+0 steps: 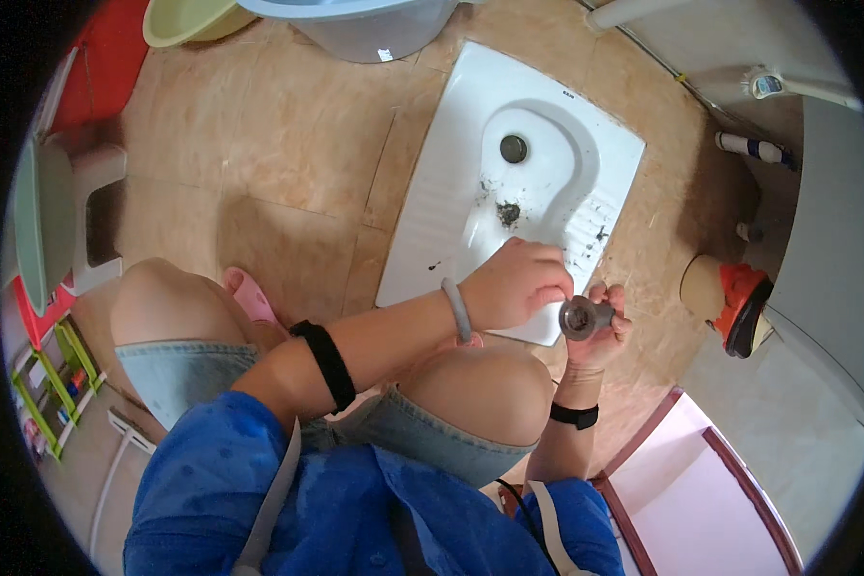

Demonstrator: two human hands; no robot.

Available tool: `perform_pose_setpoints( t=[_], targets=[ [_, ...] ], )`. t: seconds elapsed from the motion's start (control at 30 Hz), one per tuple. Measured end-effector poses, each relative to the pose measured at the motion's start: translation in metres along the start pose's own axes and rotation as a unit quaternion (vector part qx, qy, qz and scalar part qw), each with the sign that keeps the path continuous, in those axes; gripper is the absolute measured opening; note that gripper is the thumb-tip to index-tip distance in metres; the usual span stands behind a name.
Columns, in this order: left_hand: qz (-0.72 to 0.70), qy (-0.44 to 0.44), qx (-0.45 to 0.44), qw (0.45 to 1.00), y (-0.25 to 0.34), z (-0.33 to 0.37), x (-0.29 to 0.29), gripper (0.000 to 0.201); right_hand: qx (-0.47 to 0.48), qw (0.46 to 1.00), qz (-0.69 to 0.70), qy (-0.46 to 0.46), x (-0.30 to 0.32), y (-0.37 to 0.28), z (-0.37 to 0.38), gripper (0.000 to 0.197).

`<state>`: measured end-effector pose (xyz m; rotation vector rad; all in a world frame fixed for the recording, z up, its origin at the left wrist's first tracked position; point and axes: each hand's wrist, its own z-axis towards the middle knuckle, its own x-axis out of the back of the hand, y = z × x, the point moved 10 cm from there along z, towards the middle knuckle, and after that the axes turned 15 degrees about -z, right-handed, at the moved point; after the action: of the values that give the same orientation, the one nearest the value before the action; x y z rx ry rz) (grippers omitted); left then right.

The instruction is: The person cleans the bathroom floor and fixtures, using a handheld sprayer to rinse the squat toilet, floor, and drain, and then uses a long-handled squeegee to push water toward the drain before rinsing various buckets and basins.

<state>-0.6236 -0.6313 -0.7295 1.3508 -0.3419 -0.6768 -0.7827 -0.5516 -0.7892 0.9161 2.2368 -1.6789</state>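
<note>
My right hand [600,326] is wrapped round a grey, round, hollow fitting [580,319] like a floor-drain core, with its dirty open end toward me. Close beside its rim, my left hand [518,280] is closed with the fingertips pinched together. Anything between those fingertips is too small or hidden to make out. Both hands hover over the near right part of a white squat toilet pan [432,206]. A clump of dark, wet debris [508,213] lies in the pan's bowl, with smaller specks scattered around it. Beyond the clump is the dark round drain hole [514,149].
A blue-grey basin [374,29] and a yellow basin [197,21] stand at the far side. On the left is a white stool [101,163] near a green basin [43,226]. An orange and beige container [725,298] stands at right, near a pink panel [691,480].
</note>
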Motion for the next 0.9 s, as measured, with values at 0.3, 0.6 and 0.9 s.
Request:
perform_pose_setpoints(
  t=[0.3, 0.6, 0.9],
  targets=[
    [-0.014, -0.001, 0.128, 0.992, -0.06, -0.024, 0.019, 0.032, -0.004, 0.98, 0.198, -0.011, 0.022, 0.008, -0.003, 0.021],
    [0.242, -0.166, 0.231, 0.928, -0.109, -0.075, -0.019, 0.054, 0.032, 0.982, 0.187, 0.01, 0.007, 0.005, 0.002, 0.01],
    [0.306, -0.214, 0.336, 0.864, -0.135, -0.097, -0.01, 0.046, 0.147, 0.654, -0.737, 0.086, -0.009, 0.033, 0.016, 0.015]
  ],
)
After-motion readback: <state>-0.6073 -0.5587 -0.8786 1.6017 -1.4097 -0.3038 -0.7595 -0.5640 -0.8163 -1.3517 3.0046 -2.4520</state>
